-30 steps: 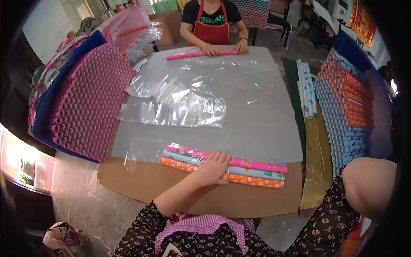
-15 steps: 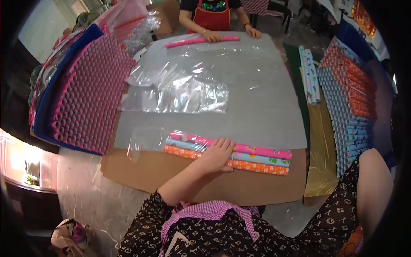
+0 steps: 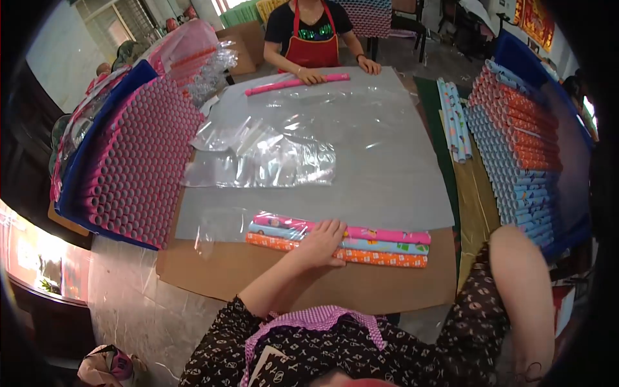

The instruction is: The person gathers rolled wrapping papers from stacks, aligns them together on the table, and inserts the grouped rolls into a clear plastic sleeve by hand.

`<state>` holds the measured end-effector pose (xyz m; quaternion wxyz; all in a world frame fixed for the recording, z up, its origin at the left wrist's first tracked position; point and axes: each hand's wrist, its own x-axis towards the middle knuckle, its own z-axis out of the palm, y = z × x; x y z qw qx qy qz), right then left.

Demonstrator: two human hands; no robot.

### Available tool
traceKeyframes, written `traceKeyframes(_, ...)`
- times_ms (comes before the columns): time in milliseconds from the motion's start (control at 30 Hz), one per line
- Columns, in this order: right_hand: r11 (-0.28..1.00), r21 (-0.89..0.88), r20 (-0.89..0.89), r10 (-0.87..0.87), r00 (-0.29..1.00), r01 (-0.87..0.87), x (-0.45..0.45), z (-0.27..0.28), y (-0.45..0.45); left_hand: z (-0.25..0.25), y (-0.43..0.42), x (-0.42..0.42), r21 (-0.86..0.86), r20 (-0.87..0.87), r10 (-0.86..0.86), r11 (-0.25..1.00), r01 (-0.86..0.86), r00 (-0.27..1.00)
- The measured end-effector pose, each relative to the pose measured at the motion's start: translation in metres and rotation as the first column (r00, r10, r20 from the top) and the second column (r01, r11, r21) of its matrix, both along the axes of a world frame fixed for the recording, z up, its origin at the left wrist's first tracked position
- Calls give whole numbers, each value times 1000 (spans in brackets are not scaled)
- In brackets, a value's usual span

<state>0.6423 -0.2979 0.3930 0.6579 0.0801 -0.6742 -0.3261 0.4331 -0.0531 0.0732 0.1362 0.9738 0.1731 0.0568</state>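
Note:
Three patterned paper rolls lie side by side near the table's front: a pink roll, a light blue roll and an orange roll. Clear plastic film covers their left part. Across the middle of the bundle rests my left hand, fingers together over the pink roll and thumb at the near side of the orange one, holding the three together. My right arm bends down at the right; its hand lies outside the view.
Clear plastic sheets lie on the grey table cover. Opposite, a co-worker holds a pink roll. Blue bins stand both sides, one with pink rolls, one with orange and blue rolls. More blue rolls lie at right.
The view has tilted up, showing more of the co-worker. My right arm has shifted left in the picture. My left hand stays on the three rolls.

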Motion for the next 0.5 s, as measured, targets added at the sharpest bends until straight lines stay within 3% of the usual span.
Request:
traceKeyframes(100, 1000, -11, 21, -23, 1000, 23, 4, -12, -16, 5, -1, 0, -19, -9, -1, 1000, 1, 1000)
traceKeyframes(133, 964, 126, -217, 255, 942, -232, 15, -37, 16, 5, -1, 1, -12, -2, 7, 1000, -7, 1000)
traceKeyframes(167, 850, 312, -399, 522, 754, -424, 22, -66, 42, 8, -3, 0, -34, 18, 20, 999, -19, 1000)
traceKeyframes(200, 855, 297, -401, 516, 757, -426, 25, -91, 54, 11, -4, 1, -49, 24, 19, 999, -18, 1000)
traceKeyframes(233, 810, -570, -346, -82, 935, -140, 26, -117, 66, 13, -4, 1, -31, 6, 15, 999, -15, 1000)
traceKeyframes(267, 73, -970, 180, -424, 888, 232, 29, -148, 78, 12, -3, 1, -17, -10, 14, 1000, -15, 1000)
traceKeyframes(300, -86, -932, 359, -348, 866, 352, 34, -188, 95, 7, -2, 1, 3, 23, 6, 1000, -6, 1000)
traceKeyframes(333, -118, -812, 578, -302, 758, 572, 36, -228, 107, 4, 0, 1, -25, 27, 20, 1000, -20, 999)
traceKeyframes(400, -297, -535, 844, -142, 517, 791, 35, -277, 106, -4, -1, 1, 30, 59, 5, 1000, -6, 998)
traceKeyframes(467, -339, -510, 845, -27, 533, 791, 39, -282, 103, 0, -3, 0, 82, 69, 8, 997, -14, 998)
traceKeyframes(500, -369, -497, 838, 29, 544, 785, 42, -284, 102, 4, -4, 0, 21, 87, 3, 1000, -5, 996)
